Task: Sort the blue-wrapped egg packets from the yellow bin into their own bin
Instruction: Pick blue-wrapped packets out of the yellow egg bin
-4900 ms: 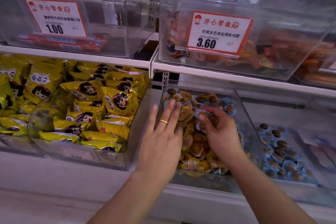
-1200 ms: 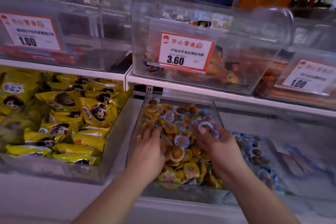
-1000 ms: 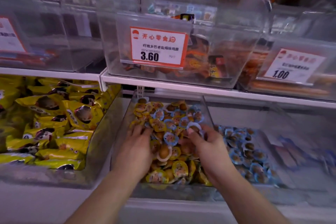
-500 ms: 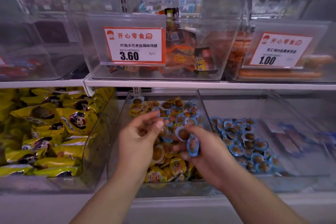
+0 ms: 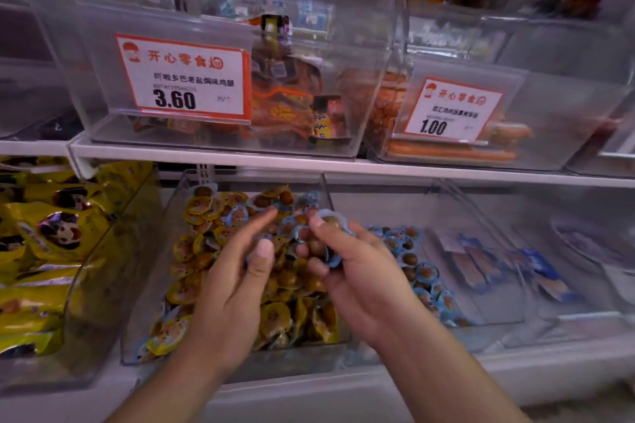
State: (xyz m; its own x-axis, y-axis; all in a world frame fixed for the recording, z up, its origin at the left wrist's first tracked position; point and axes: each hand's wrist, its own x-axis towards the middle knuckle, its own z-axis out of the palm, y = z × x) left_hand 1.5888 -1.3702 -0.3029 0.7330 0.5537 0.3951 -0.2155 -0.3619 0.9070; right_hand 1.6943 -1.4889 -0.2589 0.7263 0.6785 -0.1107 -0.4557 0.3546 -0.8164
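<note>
Picking step: right hand (image 5: 360, 271) clutches blue packets (image 5: 331, 228) over the mixed bin (image 5: 247, 178); left hand (image 5: 237, 282) hovers loose, empty. Next, carry them to the blue bin (image 5: 481, 213).

left hand (image 5: 237, 282) fingers loosely extended, right hand (image 5: 357, 271) grip curled

On the left, a clear bin (image 5: 103, 285) is full of yellow snack bags (image 5: 58, 233) with a cartoon face on them. Up on the white shelf (image 5: 309, 165), a clear box (image 5: 343, 79) of orange packs has a price tag (image 5: 182, 79) that says 3.60. To its right, another tag (image 5: 452, 110) says 1.00, with long orange sausages (image 5: 450, 151) under it.
</note>
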